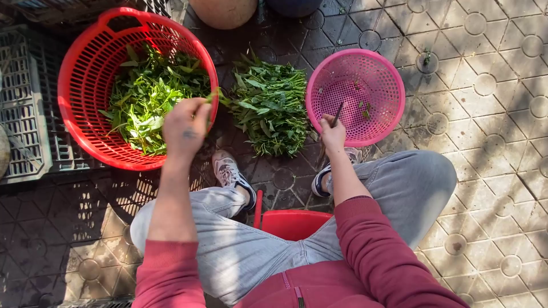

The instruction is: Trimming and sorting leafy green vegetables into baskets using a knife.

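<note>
Greens fill the scene in two lots: a loose heap inside the big red basket (74, 114) on the person's left, and a tidier pile of leafy stems (268, 108) lying straight on the paved floor (485, 188) between the two baskets. The red basket is round, hard plastic with slotted walls and a moulded handle at its far rim; the leaves in it (145, 97) are long, pointed and glossy in the sun. To the right sits the smaller pink basket (394, 97), a shallow perforated plastic bowl, nearly bare but for a few green scraps.

From where I stand, the work looks like sorting or trimming the stems, and it seems mid-stride. The left hand (185, 128) is closed on a sprig of greens at the near rim of the red basket, fingers pinched around the stem. The right hand (333, 132) is clenched on a thin dark blade or stick, its tip poking over the pink basket's near edge; I cannot tell for sure that it is a knife. A fitting next move, I judge, would call for bringing stem and blade together, with care for the fingers.

The person sits on a low red stool (291, 222), shoes planted on the patterned, shadow-dappled tiles.
</note>
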